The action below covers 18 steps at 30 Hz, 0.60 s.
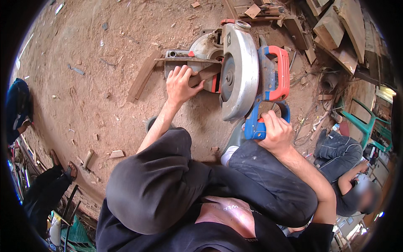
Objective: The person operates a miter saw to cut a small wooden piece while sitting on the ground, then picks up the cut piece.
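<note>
A miter saw (247,63) with a silver blade guard, blue body and red motor cover stands on the ground in front of me. My right hand (275,132) is wrapped round its blue handle (253,124). Left of the blade, my left hand (179,86) grips a short brown wood piece (206,73) against the saw's metal fence (189,60), fingers over the top and thumb toward the blade. Part of the wood lies hidden under the hand. The round blade (228,75) shows partly inside the guard, close to the wood's right end.
A loose plank (144,77) lies left of the saw. Stacked boards (336,29) fill the far right, with cables (308,113) on the ground below them. One person (342,155) sits at right near a green chair (363,122); others are at the left edge.
</note>
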Each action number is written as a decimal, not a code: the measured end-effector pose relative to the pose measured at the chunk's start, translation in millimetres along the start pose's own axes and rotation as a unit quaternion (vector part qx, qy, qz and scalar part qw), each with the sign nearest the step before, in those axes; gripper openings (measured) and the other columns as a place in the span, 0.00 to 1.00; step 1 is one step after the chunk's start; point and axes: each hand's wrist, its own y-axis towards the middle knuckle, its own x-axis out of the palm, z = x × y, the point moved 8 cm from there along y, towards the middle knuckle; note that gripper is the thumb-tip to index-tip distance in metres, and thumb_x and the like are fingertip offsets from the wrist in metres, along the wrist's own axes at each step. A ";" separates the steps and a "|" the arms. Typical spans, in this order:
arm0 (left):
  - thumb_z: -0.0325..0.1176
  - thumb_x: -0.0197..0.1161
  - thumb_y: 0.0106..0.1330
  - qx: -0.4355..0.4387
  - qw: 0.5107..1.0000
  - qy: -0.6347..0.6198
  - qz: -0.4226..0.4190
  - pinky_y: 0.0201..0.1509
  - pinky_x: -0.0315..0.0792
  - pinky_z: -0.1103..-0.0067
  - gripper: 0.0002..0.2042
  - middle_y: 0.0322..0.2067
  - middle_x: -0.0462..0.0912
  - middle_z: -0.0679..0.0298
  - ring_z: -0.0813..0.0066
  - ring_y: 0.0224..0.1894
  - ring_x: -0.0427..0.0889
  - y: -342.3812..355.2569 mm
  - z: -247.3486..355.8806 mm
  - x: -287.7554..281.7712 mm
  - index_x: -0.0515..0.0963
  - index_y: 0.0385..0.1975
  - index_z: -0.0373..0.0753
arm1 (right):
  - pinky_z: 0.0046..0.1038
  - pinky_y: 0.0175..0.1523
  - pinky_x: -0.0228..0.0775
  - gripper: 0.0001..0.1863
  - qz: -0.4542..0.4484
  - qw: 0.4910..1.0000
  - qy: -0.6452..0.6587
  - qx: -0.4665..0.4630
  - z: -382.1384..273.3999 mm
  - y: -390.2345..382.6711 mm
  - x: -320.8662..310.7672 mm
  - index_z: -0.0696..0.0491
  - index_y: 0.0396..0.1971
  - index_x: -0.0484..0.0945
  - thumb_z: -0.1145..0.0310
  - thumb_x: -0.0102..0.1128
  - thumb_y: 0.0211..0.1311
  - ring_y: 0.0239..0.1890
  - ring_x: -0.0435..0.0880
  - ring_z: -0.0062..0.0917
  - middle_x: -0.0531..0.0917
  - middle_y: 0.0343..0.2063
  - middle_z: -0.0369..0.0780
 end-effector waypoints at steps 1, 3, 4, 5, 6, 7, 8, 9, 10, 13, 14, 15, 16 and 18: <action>0.45 0.80 0.52 0.004 1.000 0.001 -0.001 0.42 0.70 0.69 0.16 0.34 0.77 0.66 0.64 0.40 0.78 1.8 1.4 -1.1 0.81 0.33 0.46 | 0.34 0.32 0.76 0.22 0.003 1.000 -0.001 0.000 0.4 -0.4 0.0 0.57 0.42 0.79 0.55 0.69 0.57 0.27 0.85 0.34 0.81 0.34 0.42; 0.45 0.80 0.53 0.013 1.000 0.002 -0.004 0.43 0.70 0.68 0.16 0.35 0.77 0.66 0.64 0.40 0.78 4.7 3.4 -3.5 0.81 0.33 0.46 | 0.34 0.32 0.75 0.22 0.009 1.000 -0.002 -0.001 -0.5 -0.4 -0.1 0.57 0.42 0.79 0.55 0.69 0.58 0.27 0.85 0.34 0.81 0.34 0.42; 0.44 0.80 0.52 0.006 1.000 -0.001 -0.012 0.43 0.70 0.68 0.16 0.35 0.77 0.66 0.63 0.40 0.78 2.8 1.9 -2.7 0.81 0.33 0.45 | 0.34 0.32 0.75 0.22 0.012 1.000 -0.002 -0.002 -1.5 1.3 -0.3 0.57 0.42 0.79 0.55 0.69 0.58 0.27 0.85 0.34 0.81 0.34 0.42; 0.44 0.80 0.52 -0.001 1.000 -0.004 -0.020 0.43 0.70 0.67 0.17 0.36 0.77 0.66 0.62 0.40 0.78 0.5 0.1 -2.0 0.80 0.34 0.45 | 0.34 0.32 0.75 0.22 0.015 1.000 -0.002 -0.003 -2.8 1.3 -0.5 0.57 0.42 0.79 0.55 0.68 0.58 0.27 0.85 0.34 0.81 0.34 0.42; 0.43 0.80 0.52 -0.007 1.000 -0.007 -0.025 0.44 0.71 0.67 0.17 0.36 0.77 0.66 0.61 0.40 0.78 1.9 -0.9 -1.9 0.80 0.34 0.44 | 0.34 0.32 0.75 0.22 0.011 1.000 -0.002 0.001 -1.7 0.3 0.3 0.57 0.42 0.79 0.55 0.68 0.58 0.27 0.85 0.34 0.81 0.34 0.42; 0.43 0.80 0.52 -0.005 0.999 -0.008 -0.033 0.44 0.71 0.67 0.17 0.36 0.77 0.66 0.61 0.41 0.79 3.5 -1.0 -1.6 0.80 0.34 0.44 | 0.34 0.33 0.75 0.21 0.006 1.000 -0.001 0.004 -0.2 -1.6 1.8 0.57 0.42 0.79 0.54 0.68 0.59 0.27 0.85 0.34 0.82 0.35 0.42; 0.43 0.80 0.52 -0.003 0.999 -0.009 -0.041 0.44 0.72 0.67 0.17 0.36 0.78 0.66 0.61 0.41 0.79 5.2 -1.6 -1.7 0.80 0.34 0.44 | 0.34 0.33 0.75 0.21 0.002 1.000 -0.001 0.007 0.8 -2.4 2.7 0.57 0.42 0.80 0.54 0.68 0.59 0.27 0.85 0.34 0.82 0.35 0.42; 0.43 0.80 0.52 -0.003 0.999 -0.008 -0.051 0.44 0.72 0.66 0.18 0.36 0.78 0.66 0.61 0.41 0.80 5.5 -2.1 -2.8 0.80 0.34 0.44 | 0.34 0.33 0.75 0.21 0.006 1.000 -0.003 0.006 0.1 -2.2 2.2 0.57 0.42 0.80 0.53 0.67 0.60 0.27 0.85 0.34 0.82 0.35 0.43; 0.43 0.80 0.51 0.002 0.998 -0.007 -0.057 0.44 0.73 0.66 0.18 0.36 0.78 0.66 0.62 0.41 0.80 6.4 -2.4 -3.5 0.80 0.34 0.44 | 0.34 0.33 0.76 0.22 0.010 1.000 -0.004 0.005 -0.7 -1.4 1.7 0.57 0.42 0.80 0.53 0.67 0.61 0.27 0.85 0.34 0.82 0.35 0.43; 0.43 0.80 0.51 0.015 0.998 -0.009 -0.066 0.43 0.75 0.66 0.18 0.35 0.78 0.66 0.62 0.41 0.81 8.9 -2.8 -1.5 0.80 0.34 0.44 | 0.34 0.33 0.76 0.22 0.015 1.000 -0.006 0.005 -1.0 -1.0 0.4 0.57 0.42 0.80 0.51 0.66 0.63 0.28 0.86 0.34 0.83 0.34 0.43; 0.43 0.80 0.51 0.019 0.998 -0.010 -0.063 0.43 0.76 0.67 0.18 0.35 0.78 0.66 0.63 0.41 0.81 9.0 -2.6 -0.9 0.80 0.34 0.44 | 0.34 0.33 0.77 0.23 0.016 1.000 -0.007 0.006 -0.7 -1.3 0.0 0.57 0.42 0.80 0.50 0.66 0.64 0.28 0.86 0.34 0.83 0.34 0.43; 0.43 0.80 0.51 0.023 0.998 -0.010 -0.060 0.43 0.76 0.67 0.18 0.35 0.78 0.66 0.63 0.41 0.81 8.8 -2.6 -1.2 0.80 0.34 0.44 | 0.34 0.33 0.77 0.23 0.015 1.000 -0.007 0.005 -0.7 -1.3 0.4 0.57 0.42 0.80 0.49 0.65 0.64 0.28 0.86 0.34 0.83 0.34 0.43; 0.42 0.80 0.51 0.021 0.998 -0.011 -0.052 0.42 0.76 0.67 0.17 0.35 0.78 0.66 0.63 0.40 0.81 8.3 -3.0 -2.2 0.80 0.34 0.44 | 0.34 0.33 0.77 0.23 0.014 1.000 -0.008 0.005 -0.7 -1.4 0.9 0.57 0.42 0.80 0.49 0.65 0.64 0.28 0.86 0.34 0.83 0.34 0.42; 0.42 0.80 0.52 0.018 0.999 -0.014 -0.038 0.42 0.77 0.67 0.17 0.35 0.78 0.66 0.63 0.40 0.81 7.7 -3.0 -4.0 0.80 0.34 0.44 | 0.34 0.33 0.77 0.23 0.013 1.000 -0.008 0.005 -1.1 -1.4 1.4 0.57 0.42 0.80 0.49 0.65 0.64 0.28 0.86 0.34 0.83 0.34 0.42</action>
